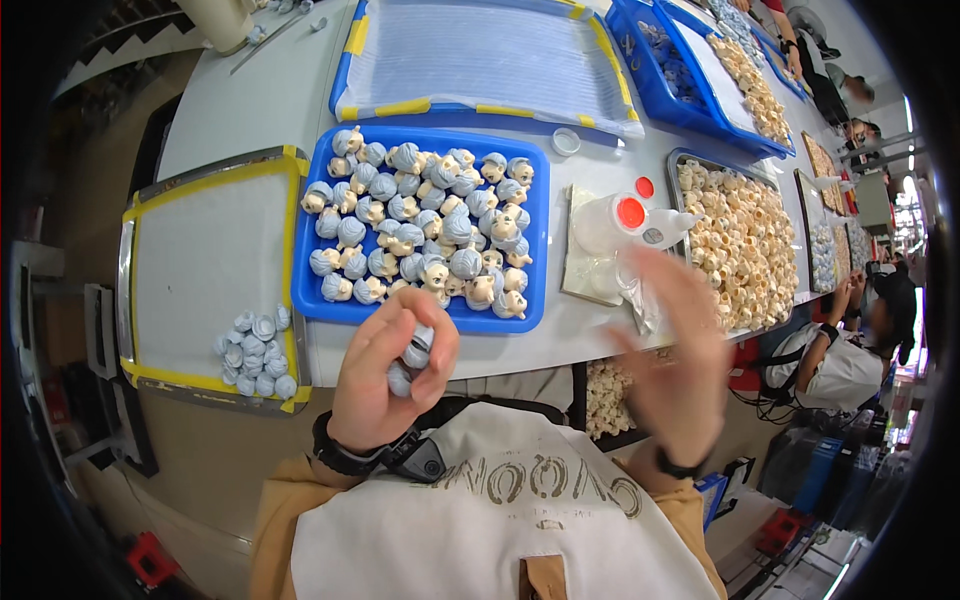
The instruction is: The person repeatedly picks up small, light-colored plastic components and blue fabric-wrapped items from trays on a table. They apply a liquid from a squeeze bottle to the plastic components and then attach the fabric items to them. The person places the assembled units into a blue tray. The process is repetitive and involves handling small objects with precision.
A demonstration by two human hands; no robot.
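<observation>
The left grip (371,378) is pinching grey-blue hair pieces (418,346) between thumb and curled fingers, while a blue tray (543,225) of doll heads (466,264) is lying just beyond it. More grey-blue caps (256,352) are resting to its left. Well to its right, the blurred right grip (680,360) is hovering with thumb and fingers spread; beyond it, a translucent bottle (598,222) is standing beside beige pieces (740,245).

Trays (541,240) of doll heads (466,264) mark a workshop.
</observation>
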